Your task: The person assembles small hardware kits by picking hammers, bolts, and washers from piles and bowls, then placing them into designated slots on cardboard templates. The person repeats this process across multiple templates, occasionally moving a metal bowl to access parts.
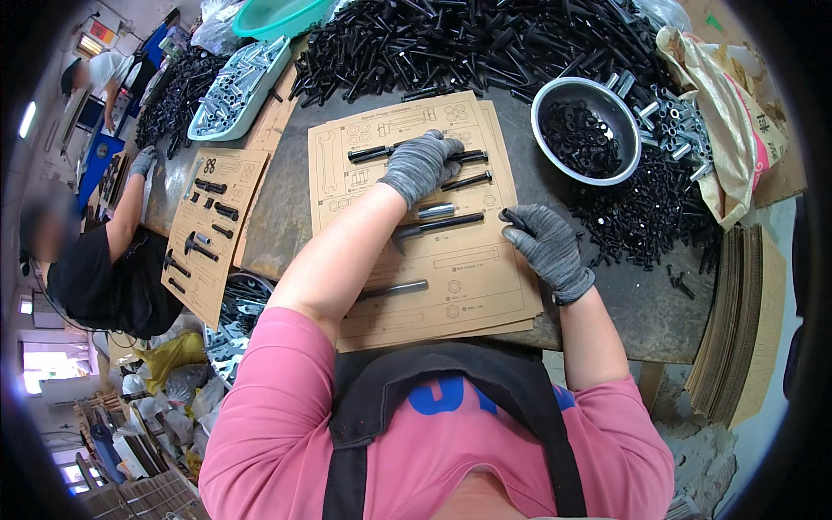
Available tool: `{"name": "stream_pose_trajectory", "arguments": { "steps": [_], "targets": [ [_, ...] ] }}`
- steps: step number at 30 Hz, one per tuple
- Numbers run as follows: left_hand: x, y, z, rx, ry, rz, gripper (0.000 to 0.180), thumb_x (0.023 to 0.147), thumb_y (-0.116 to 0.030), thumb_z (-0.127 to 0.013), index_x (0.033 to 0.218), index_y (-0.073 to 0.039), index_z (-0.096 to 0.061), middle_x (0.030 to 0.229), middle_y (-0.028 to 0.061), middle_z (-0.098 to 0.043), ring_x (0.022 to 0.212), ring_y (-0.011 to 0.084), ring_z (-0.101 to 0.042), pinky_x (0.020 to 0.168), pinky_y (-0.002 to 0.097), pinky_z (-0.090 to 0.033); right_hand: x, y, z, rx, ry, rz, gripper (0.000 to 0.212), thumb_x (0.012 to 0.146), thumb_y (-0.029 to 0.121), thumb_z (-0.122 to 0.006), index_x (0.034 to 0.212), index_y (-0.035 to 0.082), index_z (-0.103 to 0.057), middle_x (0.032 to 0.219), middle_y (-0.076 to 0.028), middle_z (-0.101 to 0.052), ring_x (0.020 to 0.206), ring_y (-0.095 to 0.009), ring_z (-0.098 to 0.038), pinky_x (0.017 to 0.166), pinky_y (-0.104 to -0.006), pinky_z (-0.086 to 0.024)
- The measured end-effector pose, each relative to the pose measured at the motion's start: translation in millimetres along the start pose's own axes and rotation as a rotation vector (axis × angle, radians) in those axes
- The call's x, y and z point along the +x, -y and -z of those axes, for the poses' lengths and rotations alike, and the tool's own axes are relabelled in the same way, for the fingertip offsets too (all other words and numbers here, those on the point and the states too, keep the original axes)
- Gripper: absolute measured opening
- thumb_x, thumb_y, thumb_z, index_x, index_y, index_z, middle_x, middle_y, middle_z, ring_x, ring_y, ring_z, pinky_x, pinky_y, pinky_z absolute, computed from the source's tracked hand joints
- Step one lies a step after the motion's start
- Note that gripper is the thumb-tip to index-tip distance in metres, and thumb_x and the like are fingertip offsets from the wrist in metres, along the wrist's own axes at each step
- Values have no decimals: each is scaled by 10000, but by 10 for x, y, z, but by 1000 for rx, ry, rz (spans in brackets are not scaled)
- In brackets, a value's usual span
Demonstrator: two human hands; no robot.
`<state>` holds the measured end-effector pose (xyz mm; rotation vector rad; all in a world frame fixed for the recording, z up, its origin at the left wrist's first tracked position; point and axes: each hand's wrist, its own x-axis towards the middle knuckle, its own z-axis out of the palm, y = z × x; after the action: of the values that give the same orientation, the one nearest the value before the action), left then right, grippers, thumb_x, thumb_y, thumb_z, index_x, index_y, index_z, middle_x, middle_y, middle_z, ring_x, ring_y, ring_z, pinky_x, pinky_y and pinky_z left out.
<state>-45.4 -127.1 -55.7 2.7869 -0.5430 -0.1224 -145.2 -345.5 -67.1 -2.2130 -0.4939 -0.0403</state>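
My gloved left hand (420,166) rests on the upper half of a printed cardboard sheet (451,303), fingers curled over black bolts. Bolt ends (368,154) stick out on both sides of it, and the palm hides their middles. Between thumb and fingers, my gloved right hand (553,251) pinches a small dark part (510,215) beside the sheet's right edge; its exact kind is hard to make out. On the sheet lie another black bolt (468,181), a silver sleeve (436,211), a long black bolt (451,223) and a grey rod (403,289), partly shaded by my left arm.
A metal bowl (632,154) of black nuts stands right, near loose black bolts (641,212) and silver sleeves (676,126). A large black bolt pile (468,43) covers the back. Left are a pale-green tray (284,62), a filled cardboard sheet (204,286) and a co-worker (108,269).
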Motion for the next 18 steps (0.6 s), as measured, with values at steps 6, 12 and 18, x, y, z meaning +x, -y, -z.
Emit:
{"name": "stream_pose_trajectory", "arguments": {
  "steps": [6,12,18],
  "targets": [
    [-90,-23,17,-207,-40,72,306,768,-202,-647,1048,-85,-610,968,115,-605,899,281,-592,813,337,-473,-89,-18,73,148,-88,-105,233,771,143,-645,969,21,-624,879,-124,-617,817,-231,-591,744,-315,-468],
    [-134,-70,-102,-138,86,-98,230,739,-145,-657,961,-91,-638,883,129,-627,821,281,-600,768,333,-477,-107,-48,82,303,-176,-151,227,793,185,-629,944,16,-623,856,-131,-616,808,-234,-589,741,-328,-459],
    [-142,-58,-124,-97,81,-84,240,762,-168,-640,994,-107,-631,915,136,-609,840,293,-591,768,351,-478,-153,-42,102,202,-163,-137,169,813,128,-591,940,18,-613,868,-61,-620,808,-162,-568,734,-281,-445]
  ]
}}
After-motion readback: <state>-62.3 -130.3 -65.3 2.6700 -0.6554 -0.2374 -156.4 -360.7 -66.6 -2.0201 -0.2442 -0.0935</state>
